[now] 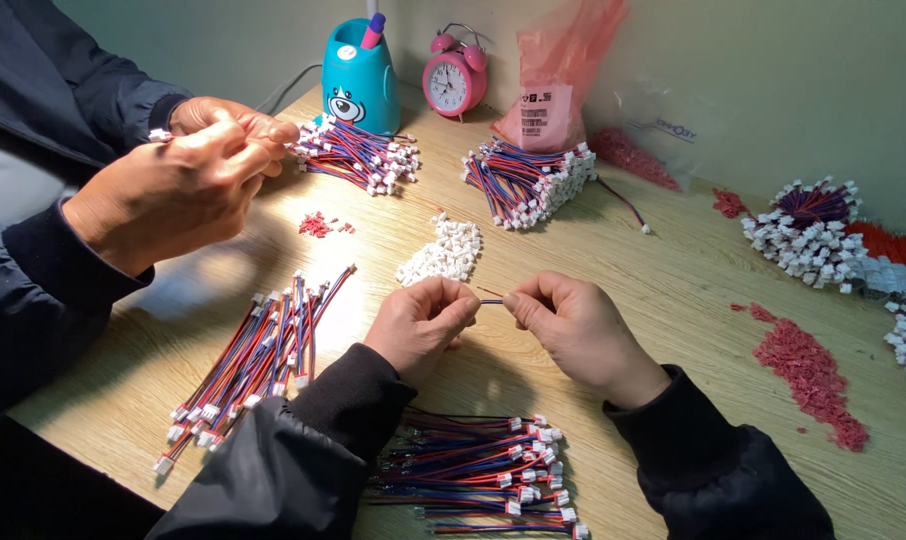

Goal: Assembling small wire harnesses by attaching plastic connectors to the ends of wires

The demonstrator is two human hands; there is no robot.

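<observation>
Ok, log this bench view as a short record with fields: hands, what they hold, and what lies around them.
left hand: pinches one end of a thin wire
right hand: pinches the wire's other end
in front of hands: heap of white connectors
near edge: wire bundle between the sleeves
left side: co-worker's hands, held together above the table
back: pink alarm clock, teal sharpener
right: red bits

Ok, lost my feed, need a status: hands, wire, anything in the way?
Left hand and right hand pinch one thin wire between them, above the table. Co-worker's hands well clear, at left.
</observation>
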